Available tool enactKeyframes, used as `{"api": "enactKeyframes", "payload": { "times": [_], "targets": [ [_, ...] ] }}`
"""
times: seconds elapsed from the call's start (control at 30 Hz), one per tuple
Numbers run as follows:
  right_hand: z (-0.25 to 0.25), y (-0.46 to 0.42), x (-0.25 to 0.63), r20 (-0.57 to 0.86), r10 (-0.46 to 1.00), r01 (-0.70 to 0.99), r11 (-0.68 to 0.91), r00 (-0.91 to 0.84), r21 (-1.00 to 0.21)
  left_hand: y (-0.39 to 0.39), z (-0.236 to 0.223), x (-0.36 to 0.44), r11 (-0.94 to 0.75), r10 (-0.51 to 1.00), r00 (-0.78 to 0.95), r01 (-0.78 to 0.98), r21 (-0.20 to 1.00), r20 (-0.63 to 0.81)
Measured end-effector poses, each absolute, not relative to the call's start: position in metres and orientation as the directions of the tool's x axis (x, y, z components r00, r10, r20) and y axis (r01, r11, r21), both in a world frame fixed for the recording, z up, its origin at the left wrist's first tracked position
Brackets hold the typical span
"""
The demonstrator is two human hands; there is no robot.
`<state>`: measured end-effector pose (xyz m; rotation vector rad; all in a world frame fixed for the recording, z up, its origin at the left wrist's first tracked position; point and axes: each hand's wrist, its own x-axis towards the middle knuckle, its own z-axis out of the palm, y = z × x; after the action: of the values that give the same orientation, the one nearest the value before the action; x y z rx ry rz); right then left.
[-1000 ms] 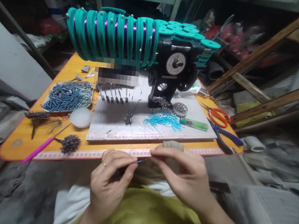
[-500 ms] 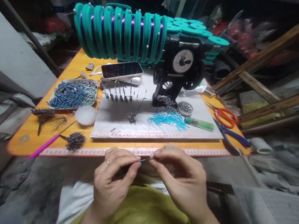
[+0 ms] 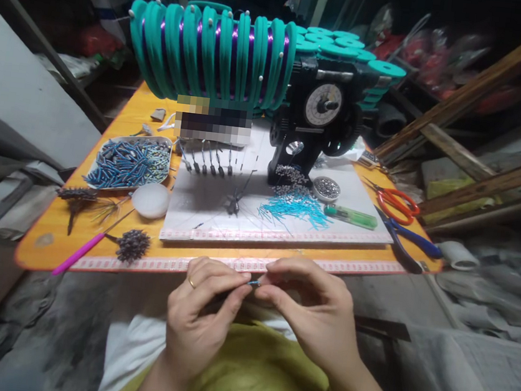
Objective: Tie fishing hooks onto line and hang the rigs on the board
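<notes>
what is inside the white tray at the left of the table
The tray holds a heap of slim blue pieces, with pale greenish ones toward its right side. The heap covers the bottom, so anything underneath is hidden.

thin blue strand (image 3: 254,283), nearly level, between left hand (image 3: 200,308) and right hand (image 3: 320,309)

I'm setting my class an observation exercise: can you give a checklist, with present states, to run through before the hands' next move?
1. Left hand grips blue piece: ok, between thumb and finger.
2. Right hand grips its other end: cannot tell; fingertips are there, contact unclear.
3. Scissors out of hand: ok, on the table at right.
4. Pliers out of hand: ok, near the scissors.
5. Dish upright: ok.
</notes>
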<state>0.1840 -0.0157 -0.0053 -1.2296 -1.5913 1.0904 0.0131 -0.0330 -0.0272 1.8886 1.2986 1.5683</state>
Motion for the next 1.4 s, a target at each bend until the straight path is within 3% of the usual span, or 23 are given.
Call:
{"api": "enactKeyframes", "payload": {
  "times": [0.27, 0.53, 0.7, 0.8, 0.9, 1.17, 1.4],
  "targets": [
    [0.009, -0.013, 0.183, 0.401, 0.901, 0.385, 0.434, -0.169, -0.814, -0.032, -0.028, 0.012, -0.537, 0.799, -0.026, 0.419, 0.732, 0.601],
    [0.000, 0.004, 0.175, 0.452, 0.871, 0.517, 0.481, -0.192, -0.708, -0.021, -0.017, -0.006, -0.538, 0.785, 0.025, 0.523, 0.661, 0.619],
    [-0.004, 0.022, 0.177, 0.562, 0.761, 0.747, 0.571, -0.325, -0.341, 0.000, -0.007, -0.023, -0.567, 0.747, 0.176, 0.672, 0.476, 0.642],
    [-0.004, 0.025, 0.189, 0.618, 0.713, 0.868, 0.487, -0.331, -0.097, 0.013, -0.001, -0.031, -0.589, 0.720, 0.300, 0.741, 0.322, 0.626],
    [-0.006, 0.025, 0.204, 0.652, 0.693, 0.925, 0.380, -0.308, 0.034, 0.023, 0.002, -0.039, -0.604, 0.702, 0.402, 0.773, 0.193, 0.588],
    [0.001, 0.017, 0.199, 0.631, 0.726, 0.925, 0.378, -0.274, -0.034, 0.036, 0.007, -0.057, -0.689, 0.625, 0.611, 0.724, -0.024, 0.486],
    [-0.003, 0.014, 0.163, 0.586, 0.717, 0.907, 0.415, -0.376, 0.073, 0.042, 0.018, -0.059, -0.735, 0.578, 0.687, 0.673, -0.086, 0.440]
  ]
}}
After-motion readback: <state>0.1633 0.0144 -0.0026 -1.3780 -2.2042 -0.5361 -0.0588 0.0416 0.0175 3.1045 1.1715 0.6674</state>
